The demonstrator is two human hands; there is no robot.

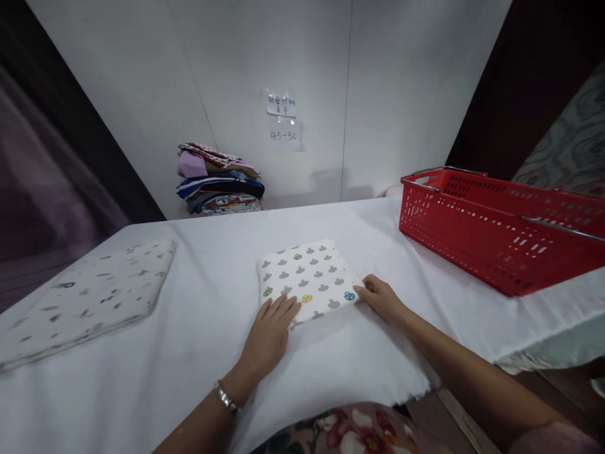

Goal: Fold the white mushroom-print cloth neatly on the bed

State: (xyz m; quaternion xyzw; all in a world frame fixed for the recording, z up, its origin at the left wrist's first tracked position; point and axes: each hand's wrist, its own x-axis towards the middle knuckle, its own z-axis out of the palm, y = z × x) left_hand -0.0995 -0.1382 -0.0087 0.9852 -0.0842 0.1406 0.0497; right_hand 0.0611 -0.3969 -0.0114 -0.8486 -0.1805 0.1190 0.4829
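A folded white cloth (309, 271) printed with grey, green, yellow and blue mushrooms lies on the white-covered table in front of me. My left hand (271, 331) rests on its near left corner, fingers stretched out flat on the fabric. At the near right corner, my right hand (382, 297) pinches the edge of the cloth between thumb and fingers. Part of each gripped or pressed corner is hidden under the fingers.
Another folded white cloth (94, 293) with small prints lies at the left. Several folded fabrics are stacked (220, 180) by the wall. A red plastic basket (491, 233) with metal handles stands at the right. Two paper notes (286, 135) hang on the wall.
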